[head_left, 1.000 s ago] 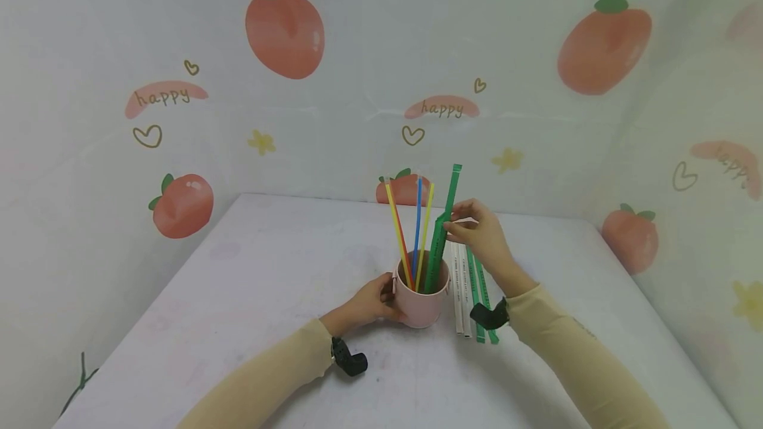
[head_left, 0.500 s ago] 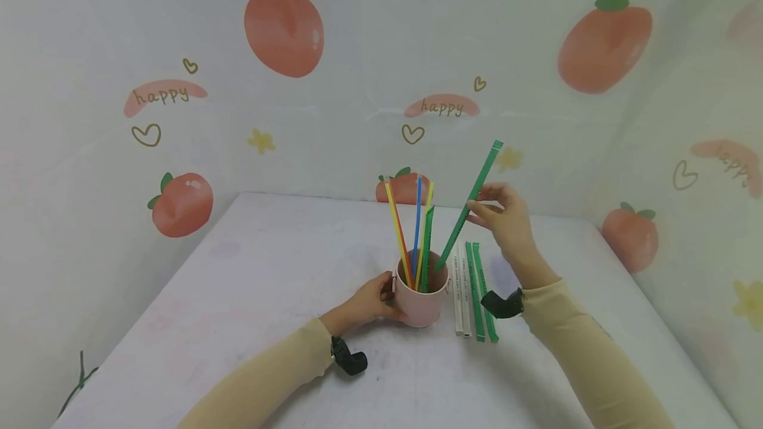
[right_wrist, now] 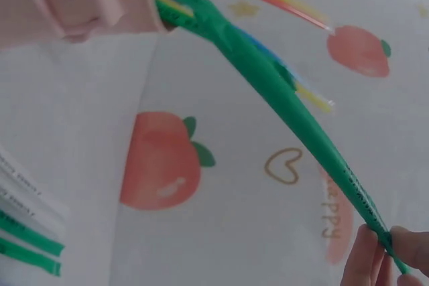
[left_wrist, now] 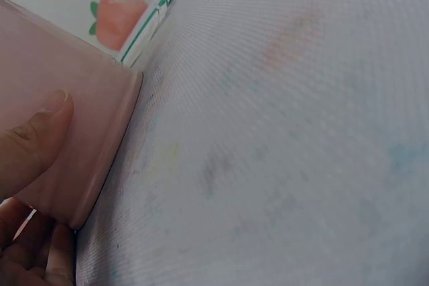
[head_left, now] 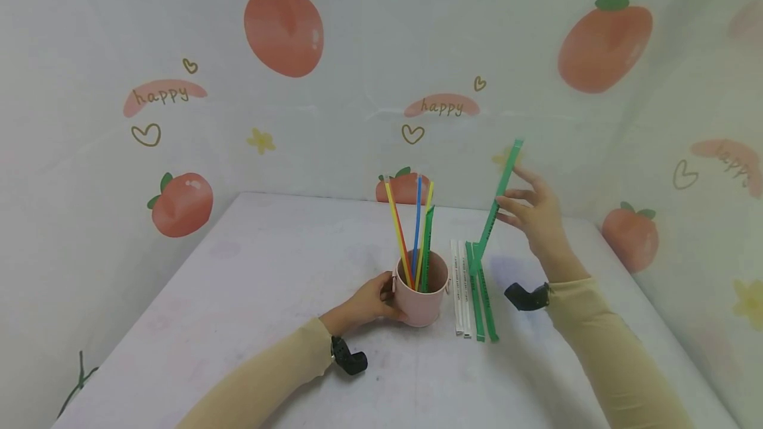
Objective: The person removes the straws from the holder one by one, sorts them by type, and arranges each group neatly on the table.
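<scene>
In the head view my left hand point(head_left: 372, 300) grips the side of a small pink bucket point(head_left: 419, 310), thumb on the near side. In the left wrist view the thumb point(left_wrist: 40, 138) presses the bucket's wall, fingers curled by its base. Yellow, red and blue straws point(head_left: 417, 210) and a green-wrapped straw point(head_left: 427, 237) stand in the bucket. To the right of it, my right hand point(head_left: 536, 217) pinches another green-wrapped straw point(head_left: 502, 190) near its middle, tilted, its top leaning right. In the head view, its lower end overlaps the straws on the table.
Two white-wrapped straws point(head_left: 460, 290) and two green-wrapped straws point(head_left: 486, 306) lie side by side on the white-covered table point(head_left: 268, 270), just right of the bucket. A printed curtain point(head_left: 357, 38) hangs behind the table.
My right hand has drawn the green-wrapped straw out of the bucket and carried it right, over the lying straws. The other green-wrapped straw stays in the bucket. My left hand keeps its hold.
</scene>
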Demonstrator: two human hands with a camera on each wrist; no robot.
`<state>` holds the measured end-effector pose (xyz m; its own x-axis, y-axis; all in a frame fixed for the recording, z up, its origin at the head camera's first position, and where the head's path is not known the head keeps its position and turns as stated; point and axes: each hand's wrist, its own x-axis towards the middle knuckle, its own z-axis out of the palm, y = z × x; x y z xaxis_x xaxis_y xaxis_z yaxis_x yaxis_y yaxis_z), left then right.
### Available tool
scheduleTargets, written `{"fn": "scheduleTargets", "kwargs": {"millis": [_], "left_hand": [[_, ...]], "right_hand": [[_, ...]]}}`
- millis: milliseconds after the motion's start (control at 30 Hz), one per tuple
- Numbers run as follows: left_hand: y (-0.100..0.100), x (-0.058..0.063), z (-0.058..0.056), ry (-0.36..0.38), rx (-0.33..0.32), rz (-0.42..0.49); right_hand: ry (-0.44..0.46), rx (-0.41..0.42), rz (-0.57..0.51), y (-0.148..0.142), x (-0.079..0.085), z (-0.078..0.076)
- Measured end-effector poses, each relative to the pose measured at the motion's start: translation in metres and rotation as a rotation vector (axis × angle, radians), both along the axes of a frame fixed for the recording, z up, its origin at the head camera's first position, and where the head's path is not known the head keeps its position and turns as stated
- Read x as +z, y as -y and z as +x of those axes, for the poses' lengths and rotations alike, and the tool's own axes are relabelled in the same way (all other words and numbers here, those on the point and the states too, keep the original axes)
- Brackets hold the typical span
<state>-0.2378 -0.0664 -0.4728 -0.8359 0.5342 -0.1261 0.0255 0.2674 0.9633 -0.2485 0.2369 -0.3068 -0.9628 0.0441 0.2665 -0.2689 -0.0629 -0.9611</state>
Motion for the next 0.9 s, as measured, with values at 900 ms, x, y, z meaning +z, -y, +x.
{"fn": "scheduleTargets", "kwargs": {"millis": [900], "left_hand": [[0.001, 0.000, 0.001, -0.010, -0.010, 0.013]], "right_hand": [[0.265, -0.021, 0.447, -0.046, -0.075, -0.012]]}}
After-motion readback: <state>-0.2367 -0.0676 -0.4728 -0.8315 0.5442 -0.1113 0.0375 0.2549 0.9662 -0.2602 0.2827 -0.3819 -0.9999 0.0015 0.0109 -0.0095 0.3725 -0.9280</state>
